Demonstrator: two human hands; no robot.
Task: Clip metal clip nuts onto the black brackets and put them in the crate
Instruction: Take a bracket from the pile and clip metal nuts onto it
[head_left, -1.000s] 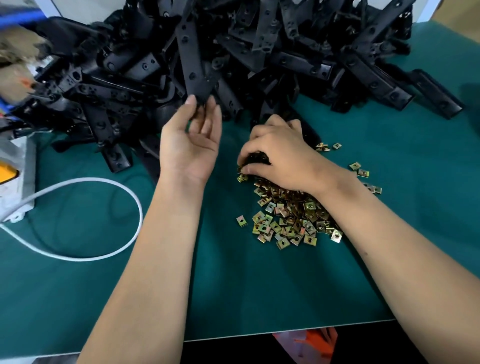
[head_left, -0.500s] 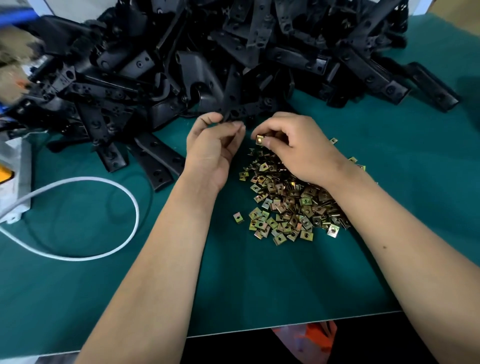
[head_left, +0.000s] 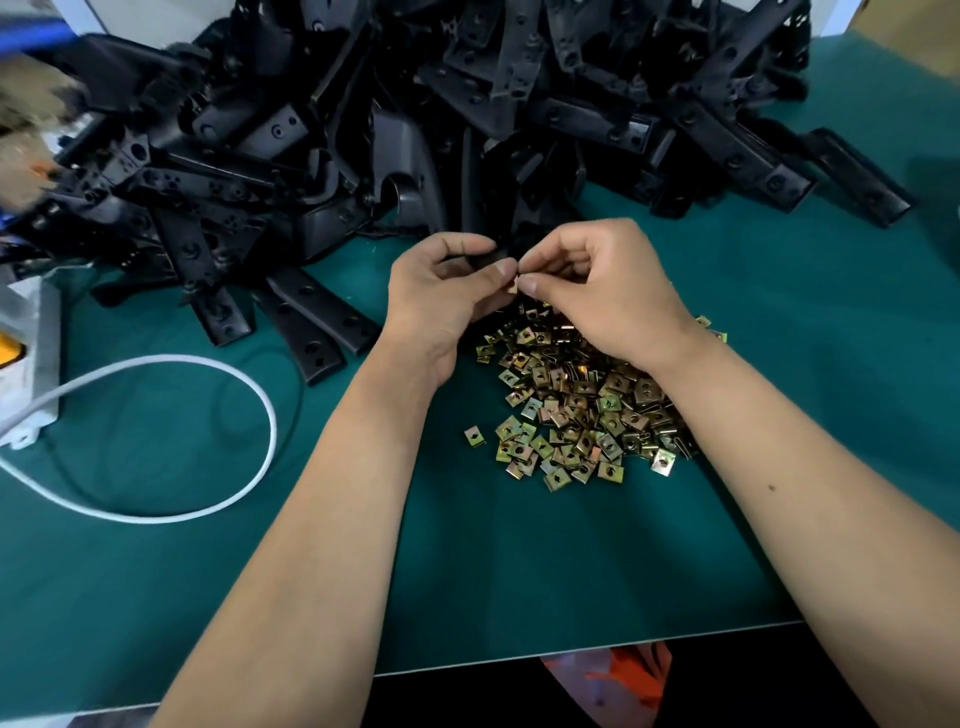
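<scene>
Beside the heap of black brackets (head_left: 467, 130), one bracket (head_left: 491, 258) has been drawn out and is gripped by the left hand (head_left: 441, 296). A clip nut (head_left: 513, 285), lifted from the nut pile (head_left: 576, 405), is pinched by the right hand (head_left: 602, 291) against its end; clipping seems imminent.

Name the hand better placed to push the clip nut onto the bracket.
Right. The right hand already pinches the clip nut at its fingertips, against the black bracket that the left hand grips and steadies.
</scene>
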